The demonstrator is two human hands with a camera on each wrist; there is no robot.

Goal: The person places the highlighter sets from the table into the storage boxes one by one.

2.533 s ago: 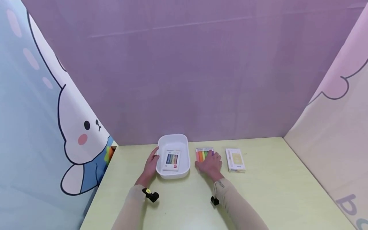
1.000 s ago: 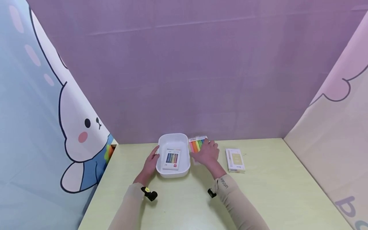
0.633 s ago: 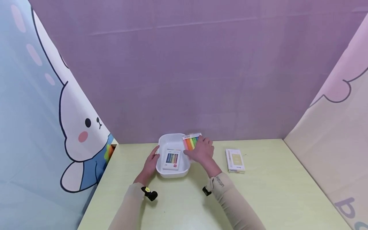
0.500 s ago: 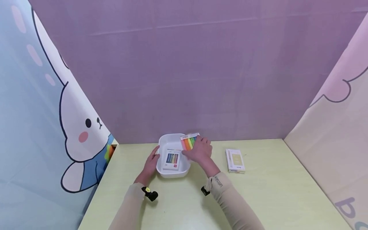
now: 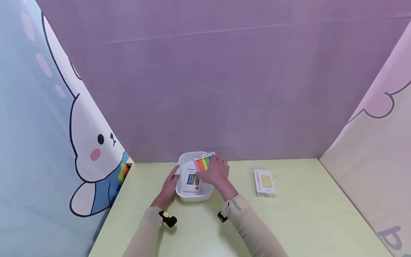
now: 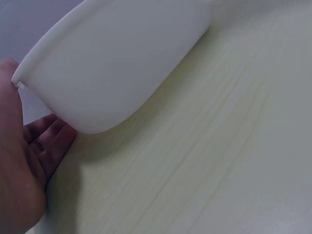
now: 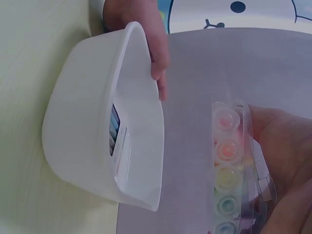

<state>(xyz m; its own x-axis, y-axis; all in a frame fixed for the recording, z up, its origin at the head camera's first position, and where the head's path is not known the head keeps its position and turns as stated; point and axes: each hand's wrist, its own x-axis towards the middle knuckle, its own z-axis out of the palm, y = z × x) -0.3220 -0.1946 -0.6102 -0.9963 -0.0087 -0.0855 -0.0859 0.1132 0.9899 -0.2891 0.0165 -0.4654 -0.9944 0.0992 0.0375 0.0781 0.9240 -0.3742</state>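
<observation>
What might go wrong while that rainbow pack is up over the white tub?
The rainbow pack could land on the white box lying in the white tub and end tilted. It might slip, since only the right hand holds it. The left hand holds one side of the tub, so a knock from the opposite side could shift it.
</observation>
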